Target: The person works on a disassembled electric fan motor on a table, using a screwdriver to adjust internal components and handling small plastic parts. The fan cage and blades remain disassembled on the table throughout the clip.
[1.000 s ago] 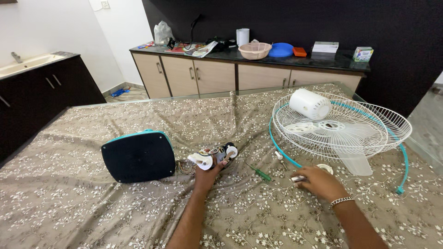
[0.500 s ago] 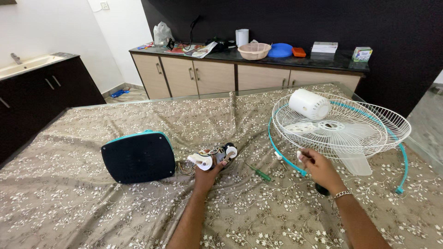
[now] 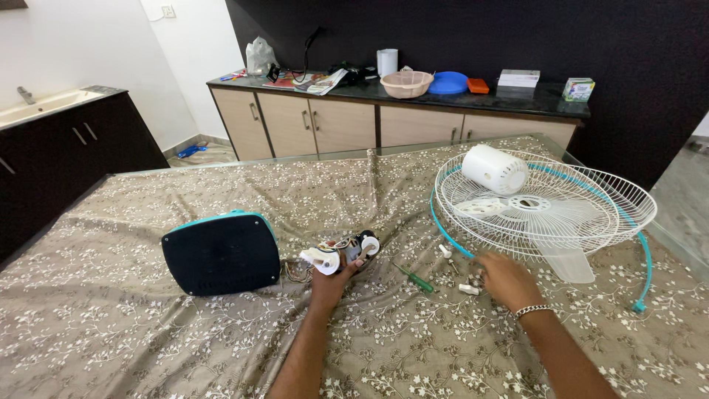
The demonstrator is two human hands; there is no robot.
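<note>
My left hand point(image 3: 331, 281) grips a small fan motor assembly point(image 3: 340, 253) with white ends and loose wires, held just above the patterned cloth. A dark blue fan base point(image 3: 220, 253) lies to its left, joined to the motor by wires. My right hand point(image 3: 505, 279), with a bracelet on the wrist, rests palm down on the cloth among small white parts point(image 3: 468, 289). Whether it holds one is hidden. A green-handled screwdriver point(image 3: 415, 278) lies between my hands.
A white wire fan guard point(image 3: 591, 193) with a teal rim, clear blades point(image 3: 565, 258) and a white motor cover point(image 3: 494, 169) lies at the right. Behind the table stands a counter point(image 3: 399, 94) with a basket, blue plate and boxes. A sink counter point(image 3: 44, 107) is at the left.
My right hand has moved from nearer me up toward the fan guard's edge and the small white parts. My left hand has stayed on the motor.
</note>
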